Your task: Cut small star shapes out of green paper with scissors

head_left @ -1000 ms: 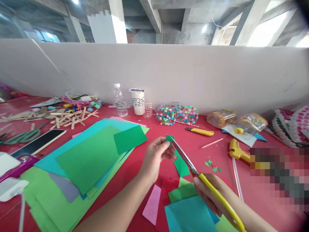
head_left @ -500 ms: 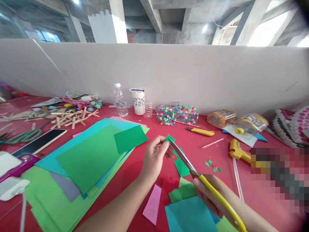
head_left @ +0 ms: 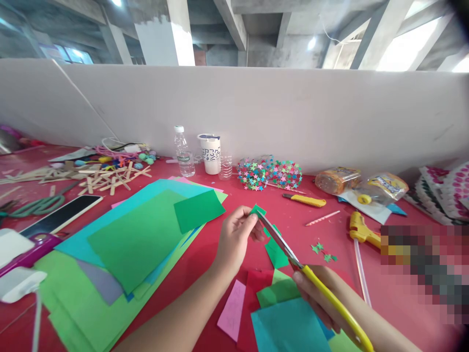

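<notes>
Your left grip (head_left: 236,234) pinches green paper (head_left: 259,208), apparently steadying it against scissors (head_left: 310,274) your right grip (head_left: 311,294) clasps alongside.

My one view looks out from my own head, facing forward and down over the bench (head_left: 234,195). My forearms (head_left: 183,315) enter from the bottom edge, closest to it, and my fingers (head_left: 250,224) sit near its middle. Farther off it takes in the partition (head_left: 234,107) and, above that, beams (head_left: 264,7). Pixelation blots the right edge; I can't fairly say what it covers.
</notes>
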The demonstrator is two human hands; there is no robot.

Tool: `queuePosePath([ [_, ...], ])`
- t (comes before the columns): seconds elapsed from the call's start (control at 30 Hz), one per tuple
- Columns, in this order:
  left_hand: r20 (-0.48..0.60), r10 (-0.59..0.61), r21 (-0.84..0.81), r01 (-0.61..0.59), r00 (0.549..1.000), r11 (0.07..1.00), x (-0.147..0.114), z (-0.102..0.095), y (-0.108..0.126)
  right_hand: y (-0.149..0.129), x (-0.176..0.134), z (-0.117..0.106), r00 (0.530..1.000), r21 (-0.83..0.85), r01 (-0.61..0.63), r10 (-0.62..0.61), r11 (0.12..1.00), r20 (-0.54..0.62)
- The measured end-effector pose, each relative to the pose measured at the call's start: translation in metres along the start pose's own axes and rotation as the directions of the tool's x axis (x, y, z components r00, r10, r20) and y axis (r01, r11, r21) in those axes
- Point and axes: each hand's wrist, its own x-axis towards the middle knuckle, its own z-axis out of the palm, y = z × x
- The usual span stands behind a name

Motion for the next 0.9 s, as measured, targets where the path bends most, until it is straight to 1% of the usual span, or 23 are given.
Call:
queuePosePath([
  [0.23, 0.001, -0.006, -0.003, 0.006, 1.0, 1.0, 0.0, 0.0, 0.0, -0.003, -0.001, -0.001, 1.0, -0.003, 0.007, -0.007, 1.0, 0.002],
  [0.47, -0.004, -0.044, -0.013, 0.044, 0.999, 0.999, 0.0, -0.001, 0.001, 0.006, 0.003, -0.002, 1.0, 0.029, -0.01, 0.01, 1.0, 0.025],
  [0.67, -0.071, -0.042, -0.014, 0.041, 0.997, 0.999, 0.0, 0.0, 0.001, 0.01, 0.005, -0.005, 0.997, 0.05, -0.009, 0.005, 0.999, 0.071],
  [0.73, -0.062, -0.054, -0.028, 0.052, 0.997, 0.998, -0.001, 0.002, 0.0, 0.011, 0.005, -0.005, 0.998, 0.059, -0.01, 0.006, 0.998, 0.065],
  [0.9, 0.011, -0.099, -0.076, 0.099, 0.995, 0.992, -0.004, 0.005, 0.001, 0.012, 0.003, -0.006, 0.998, 0.068, -0.02, 0.016, 0.998, 0.058],
])
